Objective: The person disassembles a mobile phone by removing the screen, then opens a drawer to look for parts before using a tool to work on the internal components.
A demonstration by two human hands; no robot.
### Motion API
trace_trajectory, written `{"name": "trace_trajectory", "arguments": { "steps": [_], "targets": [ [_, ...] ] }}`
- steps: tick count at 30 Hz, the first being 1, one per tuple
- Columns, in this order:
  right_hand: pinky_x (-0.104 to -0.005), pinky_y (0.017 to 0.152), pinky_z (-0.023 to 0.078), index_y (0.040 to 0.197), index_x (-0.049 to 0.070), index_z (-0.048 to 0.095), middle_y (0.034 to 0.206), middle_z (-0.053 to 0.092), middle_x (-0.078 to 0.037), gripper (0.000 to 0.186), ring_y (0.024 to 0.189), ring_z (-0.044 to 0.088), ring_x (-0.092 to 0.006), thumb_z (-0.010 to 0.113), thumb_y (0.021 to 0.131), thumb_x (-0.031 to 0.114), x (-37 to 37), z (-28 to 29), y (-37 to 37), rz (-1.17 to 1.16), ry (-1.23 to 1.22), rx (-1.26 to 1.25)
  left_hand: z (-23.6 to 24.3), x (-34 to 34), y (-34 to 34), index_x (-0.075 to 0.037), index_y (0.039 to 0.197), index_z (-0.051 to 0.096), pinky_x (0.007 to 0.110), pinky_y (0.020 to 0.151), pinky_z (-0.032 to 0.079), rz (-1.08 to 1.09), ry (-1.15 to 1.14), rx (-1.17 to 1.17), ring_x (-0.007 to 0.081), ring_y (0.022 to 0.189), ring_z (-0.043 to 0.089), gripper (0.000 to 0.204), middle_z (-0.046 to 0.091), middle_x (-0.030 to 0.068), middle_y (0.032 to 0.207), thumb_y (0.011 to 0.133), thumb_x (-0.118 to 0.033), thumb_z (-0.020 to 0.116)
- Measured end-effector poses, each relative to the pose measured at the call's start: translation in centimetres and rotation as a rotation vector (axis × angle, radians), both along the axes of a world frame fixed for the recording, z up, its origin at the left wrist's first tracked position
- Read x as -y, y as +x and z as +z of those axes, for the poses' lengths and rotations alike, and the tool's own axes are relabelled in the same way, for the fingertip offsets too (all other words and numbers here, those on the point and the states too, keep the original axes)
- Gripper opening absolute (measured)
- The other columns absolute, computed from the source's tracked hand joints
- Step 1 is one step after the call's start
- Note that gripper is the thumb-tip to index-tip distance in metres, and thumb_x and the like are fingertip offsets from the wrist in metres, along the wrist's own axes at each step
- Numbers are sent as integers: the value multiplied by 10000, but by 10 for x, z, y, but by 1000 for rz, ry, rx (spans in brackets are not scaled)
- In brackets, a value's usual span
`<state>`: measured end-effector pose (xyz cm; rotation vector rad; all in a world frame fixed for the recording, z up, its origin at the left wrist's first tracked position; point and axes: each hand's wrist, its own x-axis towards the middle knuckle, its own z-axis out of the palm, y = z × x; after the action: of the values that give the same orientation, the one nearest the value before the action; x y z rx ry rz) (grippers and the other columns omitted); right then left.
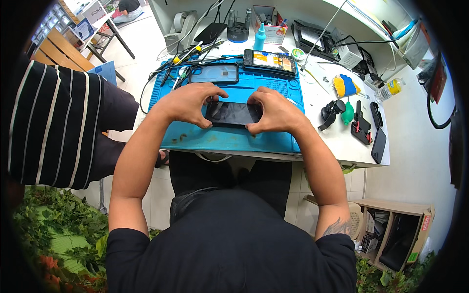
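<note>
Room: had a pale tiled floor (159, 190), green leaves (73, 219) down at lower left, and a person in a striped top (56, 127) close by on the left.
Surface (337, 149): was white and pretty crammed, with a blue mat (195, 139) on it.
Dark phone (234, 113): was over the mat, sideways between both hands; couldn't tell whether touching the mat or raised a bit.
Left hand (188, 103): was curled round the phone's left end, thumb side toward the near edge.
Right hand (277, 112): held the right end, pretty much mirroring the left.
Behind the phone: had a dark-rimmed case (214, 73), plus a dark-framed device (269, 61) with a colourful face.
Off to the right: had a green squeeze bulb (347, 113) and a yellow-and-blue cloth thing (344, 85).
</note>
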<state>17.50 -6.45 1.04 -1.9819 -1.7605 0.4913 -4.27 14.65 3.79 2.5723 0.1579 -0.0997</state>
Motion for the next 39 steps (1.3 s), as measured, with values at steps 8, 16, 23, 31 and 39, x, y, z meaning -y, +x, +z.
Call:
{"name": "trace_trajectory", "arguments": {
  "steps": [8,16,23,31,39],
  "targets": [
    [-434,930,588,1170,-55,813,1149,767,-218,646,1046,736,-360,842,789,466,0,3,12,37,-22,-199,0,-6,-7,-84,1425,691,387,940,618,43,-96,-24,262,1046,719,726,739,117,1177,723,-164,858],
    [-346,853,562,1202,-28,804,959,794,-111,530,885,686,-160,735,1073,482,5,-1,25,-89,9,-379,-21,-13,-12,-64,1397,713,349,917,620,128,-263,166,218,1049,775,542,791,121,1135,860,-16,765],
    [-331,823,557,1257,-20,761,984,807,-122,336,851,693,-166,772,1054,248,18,-28,33,-26,203,-488,-35,-14,-18,-34,1339,739,322,893,598,262,-276,170,172,912,759,410,806,79,1004,930,-4,753],
    [-310,858,563,1131,-44,702,957,759,-49,145,904,642,-103,769,1015,13,10,-36,28,-93,98,-457,-31,-6,-24,-41,1351,737,327,879,603,318,-355,225,176,950,739,435,796,90,1079,927,-51,833],
    [-300,878,585,1144,-41,722,1005,800,-83,155,934,706,-107,780,1005,-2,14,-41,25,-132,169,-531,-22,34,-56,-60,1279,782,374,840,604,306,68,498,244,946,720,443,763,112,1144,869,-175,905]
  ]
}}
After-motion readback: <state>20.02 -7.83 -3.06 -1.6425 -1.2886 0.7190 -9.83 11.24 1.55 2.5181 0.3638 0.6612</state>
